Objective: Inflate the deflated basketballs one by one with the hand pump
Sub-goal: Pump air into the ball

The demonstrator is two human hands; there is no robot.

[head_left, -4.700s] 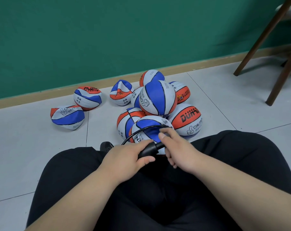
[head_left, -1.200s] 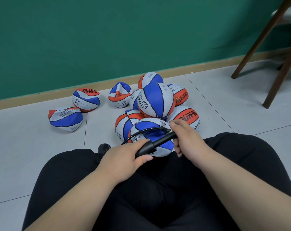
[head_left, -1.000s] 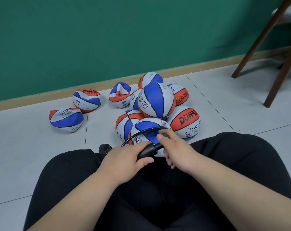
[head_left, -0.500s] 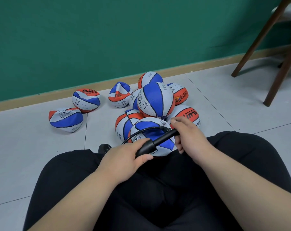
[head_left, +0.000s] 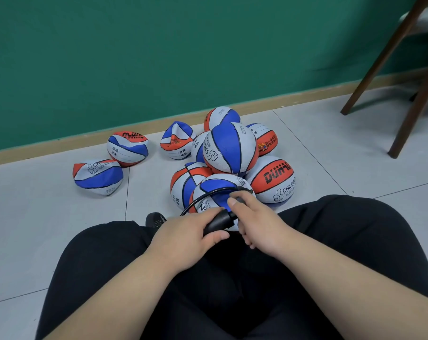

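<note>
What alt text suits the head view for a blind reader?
A seated person's left hand grips a black hand pump and the right hand holds its handle, its black hose looping to a blue-and-white basketball. Behind lie more tricolour balls, several collapsed, on grey tiles.

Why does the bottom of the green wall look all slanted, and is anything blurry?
Head view: the wide-angle lens tilts and bends the skirting board; the print on the orange ball reads sharp; light is soft and even, shadows faint, no glare.
</note>
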